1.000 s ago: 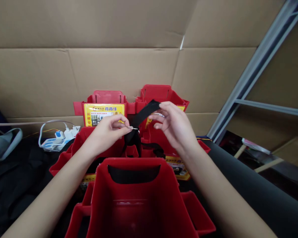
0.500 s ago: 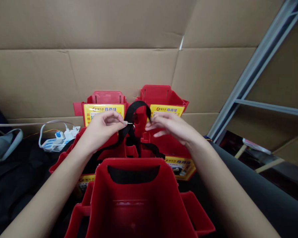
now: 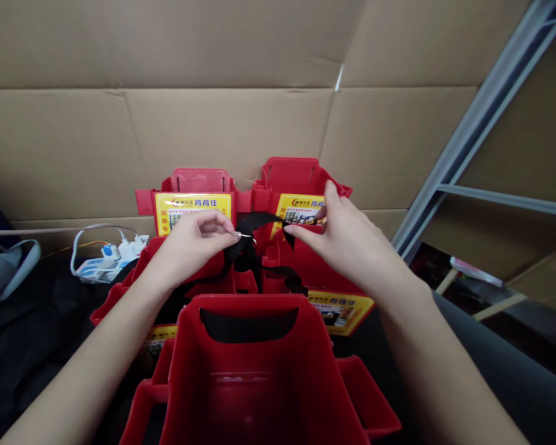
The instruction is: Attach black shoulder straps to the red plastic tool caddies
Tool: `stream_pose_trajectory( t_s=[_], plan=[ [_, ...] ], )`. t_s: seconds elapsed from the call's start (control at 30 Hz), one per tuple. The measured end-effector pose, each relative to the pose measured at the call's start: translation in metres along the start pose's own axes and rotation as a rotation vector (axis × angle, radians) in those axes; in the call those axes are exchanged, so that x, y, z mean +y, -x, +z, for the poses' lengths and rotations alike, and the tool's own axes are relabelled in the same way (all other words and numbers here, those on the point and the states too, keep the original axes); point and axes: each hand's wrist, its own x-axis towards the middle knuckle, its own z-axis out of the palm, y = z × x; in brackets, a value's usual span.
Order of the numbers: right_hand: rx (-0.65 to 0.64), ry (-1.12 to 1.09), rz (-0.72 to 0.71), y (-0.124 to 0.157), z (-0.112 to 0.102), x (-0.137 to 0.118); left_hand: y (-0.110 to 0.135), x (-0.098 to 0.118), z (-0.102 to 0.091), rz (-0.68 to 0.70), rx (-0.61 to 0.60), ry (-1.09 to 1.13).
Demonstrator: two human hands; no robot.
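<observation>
My left hand (image 3: 201, 238) is closed in a pinch on a slim metal buckle (image 3: 244, 235), seen edge-on. A black webbing strap (image 3: 259, 219) runs at the buckle and arches to the right; exactly how it passes through the metal is hard to make out. My right hand (image 3: 347, 238) has its thumb and fingers spread apart, with the thumb tip at the strap's right end. Below both hands, nearest me, stands a red plastic bucket (image 3: 254, 358) with side pockets. Black webbing (image 3: 249, 326) shows through the slot in its back wall.
More red buckets (image 3: 201, 180) with yellow labels (image 3: 331, 309) stand behind, against a cardboard wall (image 3: 231, 136). A power strip (image 3: 97, 269) with plugs and cables lies at left, beside dark cloth (image 3: 23, 346). Metal shelving (image 3: 449, 130) rises at right.
My right hand has opened its fingers and turned, the index finger now raised. The strap's arch has dropped lower and flatter. My left hand keeps its pinch, shifted slightly right and down.
</observation>
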Motion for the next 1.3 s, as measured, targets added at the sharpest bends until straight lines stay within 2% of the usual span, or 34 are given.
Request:
stream_pose_trajectory(
  t_s=[0.07, 0.13, 0.23, 0.33, 0.4, 0.5, 0.7, 0.83, 0.9, 1.03, 1.17, 1.3],
  plan=[
    [-0.024, -0.014, -0.109, 0.003, 0.002, -0.007, 0.001, 0.000, 0.002, -0.004, -0.034, -0.007],
    [-0.124, 0.001, -0.181, 0.004, 0.008, -0.011, 0.001, 0.000, 0.003, -0.007, -0.064, 0.000],
    [-0.250, 0.108, -0.133, -0.003, 0.017, -0.007, 0.002, 0.002, 0.002, -0.009, -0.090, 0.010],
    [-0.234, 0.170, -0.051, -0.014, 0.016, 0.007, 0.003, 0.004, 0.001, -0.031, -0.108, 0.007],
    [-0.232, 0.161, -0.044, -0.019, 0.010, 0.015, 0.003, 0.003, 0.000, -0.048, -0.123, 0.013],
    [-0.282, -0.007, -0.035, -0.021, 0.003, 0.015, 0.003, 0.002, 0.001, -0.059, -0.134, 0.041],
    [-0.475, -0.688, 0.025, -0.004, 0.010, -0.019, 0.002, 0.001, 0.003, -0.080, -0.104, 0.095],
    [-0.444, -0.936, -0.024, 0.004, 0.017, -0.028, 0.003, 0.001, 0.003, -0.090, -0.090, 0.098],
    [-0.442, -1.000, -0.016, 0.003, 0.017, -0.025, 0.003, 0.001, 0.003, -0.082, -0.092, 0.090],
    [-0.561, -1.065, 0.005, 0.000, 0.013, -0.019, 0.003, 0.001, 0.003, -0.062, -0.079, 0.084],
    [-0.543, -1.003, 0.077, 0.001, 0.016, -0.018, 0.002, 0.001, 0.004, -0.019, -0.055, 0.086],
    [-0.717, -0.919, 0.072, 0.004, 0.021, -0.017, 0.003, 0.001, 0.005, 0.043, -0.046, 0.027]
  ],
)
